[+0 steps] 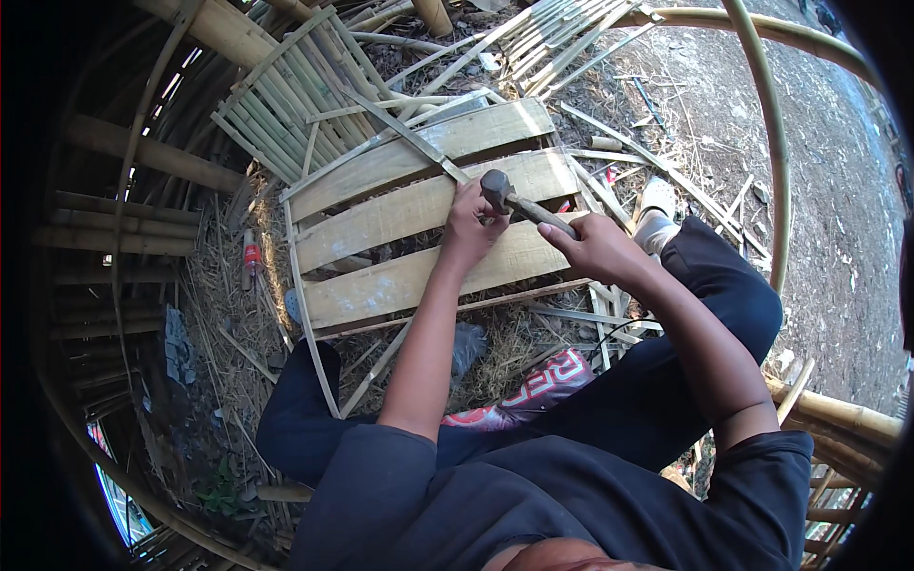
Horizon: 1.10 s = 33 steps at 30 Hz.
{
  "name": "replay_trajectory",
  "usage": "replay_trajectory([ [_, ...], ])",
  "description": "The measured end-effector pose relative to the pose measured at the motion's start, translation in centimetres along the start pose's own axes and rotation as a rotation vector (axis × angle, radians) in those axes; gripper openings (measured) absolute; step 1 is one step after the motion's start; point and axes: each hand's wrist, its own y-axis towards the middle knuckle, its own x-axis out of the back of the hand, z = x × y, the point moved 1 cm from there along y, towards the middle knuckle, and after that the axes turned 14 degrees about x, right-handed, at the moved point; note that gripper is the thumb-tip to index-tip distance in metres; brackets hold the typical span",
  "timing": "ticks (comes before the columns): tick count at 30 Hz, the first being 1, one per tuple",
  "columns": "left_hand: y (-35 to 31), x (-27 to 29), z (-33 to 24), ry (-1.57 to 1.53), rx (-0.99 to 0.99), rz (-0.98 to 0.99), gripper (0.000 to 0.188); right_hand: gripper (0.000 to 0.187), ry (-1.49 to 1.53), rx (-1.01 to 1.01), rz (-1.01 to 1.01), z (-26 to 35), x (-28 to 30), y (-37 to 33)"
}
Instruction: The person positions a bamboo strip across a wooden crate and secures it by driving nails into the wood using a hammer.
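Observation:
My right hand [600,249] is wrapped round the wooden handle of a hammer [496,188]. The dark hammer head hangs just above the fingers of my left hand [472,226]. My left hand is closed over the slatted wooden panel, on the near end of a long narrow flat strip [405,131]. That strip runs away to the upper left, over the panel's far slat; whether it is bamboo or a blade I cannot tell. Broad pale boards with gaps between them make up the wooden panel [381,231], which lies in front of my legs. Any nail is hidden by my fingers.
A bamboo slat rack [286,107] leans at the upper left, and another bundle of slats [562,43] lies at the top. Loose strips [681,181] litter the ground on the right. Bamboo poles [773,143] curve around me. A red-labelled bottle [251,257] stands left.

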Motion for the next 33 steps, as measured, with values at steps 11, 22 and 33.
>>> replay_trajectory([
  [11,0.0,-0.1,-0.4,-0.111,0.082,-0.005,0.023,0.071,-0.091,0.069,-0.036,-0.1,-0.1,0.3],
  [22,-0.2,-0.1,0.2,-0.097,0.009,-0.067,0.023,0.074,-0.018,0.043,-0.002,1.2,0.3,0.0],
  [33,-0.3,-0.1,0.6,-0.059,0.063,-0.039,0.023,0.072,0.009,0.027,-0.052,0.7,-0.1,0.0],
])
